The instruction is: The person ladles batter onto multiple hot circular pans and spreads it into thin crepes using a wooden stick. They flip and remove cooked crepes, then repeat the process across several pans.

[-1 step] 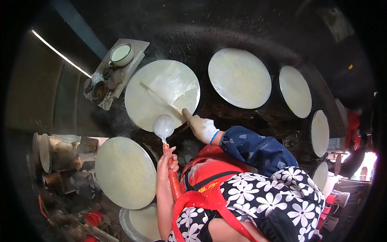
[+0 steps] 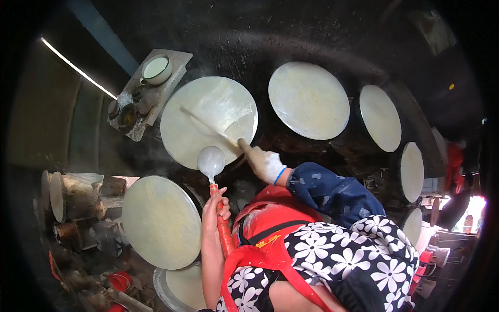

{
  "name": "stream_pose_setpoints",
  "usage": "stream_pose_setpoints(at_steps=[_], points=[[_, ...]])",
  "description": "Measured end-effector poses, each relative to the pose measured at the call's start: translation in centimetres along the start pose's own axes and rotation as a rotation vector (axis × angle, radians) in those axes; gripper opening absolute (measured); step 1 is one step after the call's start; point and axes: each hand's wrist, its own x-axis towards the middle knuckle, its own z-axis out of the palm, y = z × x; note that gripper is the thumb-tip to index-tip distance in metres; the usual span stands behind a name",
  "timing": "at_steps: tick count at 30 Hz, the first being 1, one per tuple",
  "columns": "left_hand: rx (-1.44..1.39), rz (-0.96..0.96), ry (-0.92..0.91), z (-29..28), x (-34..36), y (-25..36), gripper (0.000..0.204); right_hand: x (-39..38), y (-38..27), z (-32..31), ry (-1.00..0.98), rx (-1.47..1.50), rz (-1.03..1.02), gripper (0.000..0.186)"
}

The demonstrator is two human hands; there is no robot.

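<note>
My left hand [image 2: 215, 209] is wrapped round the red handle of a ladle [image 2: 211, 161]. Its whitish round bowl is at the near edge of a large round griddle [image 2: 179, 138]. In a white glove with a blue cuff, my right hand [image 2: 265, 164] grips the near end of a thin, pale batter spreader [image 2: 205, 125], which reaches across this griddle. Pale batter [image 2: 221, 99] coats much of the surface, with a wetter, brighter patch at the far side and a curved edge on the right.
More round griddles stand around me: one at near left [image 2: 161, 223], one at right [image 2: 309, 101], several curving away farther right. A tub of pale batter [image 2: 184, 286] sits near my left forearm. At far left, a board [image 2: 179, 60] bears a white enamel pot [image 2: 156, 69]. Cut logs [image 2: 80, 197] lie left.
My right hand and the spreader's near end have shifted very slightly to the right. The left hand and ladle stay almost in place.
</note>
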Motion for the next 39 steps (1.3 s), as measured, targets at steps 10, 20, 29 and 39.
stream_pose_setpoints(at_steps=[10,20,29,39], points=[[0.041,0.127,0.045,1.0,5.2,2.2,0.033,-3.1,-1.8,5.3,0.066,0.124,0.195,0.059],[0.091,0.338,0.235,1.5,9.8,9.6,0.016,3.3,-0.2,0.5,0.041,-0.047,-0.044,0.055],[0.043,0.103,0.260,0.3,1.5,4.8,0.021,-4.9,2.0,-1.2,-0.112,0.174,-0.152,0.053],[-0.042,0.202,0.093,0.6,-0.1,4.3,0.043,-3.4,-3.1,2.8,-0.069,0.661,-0.101,0.051]])
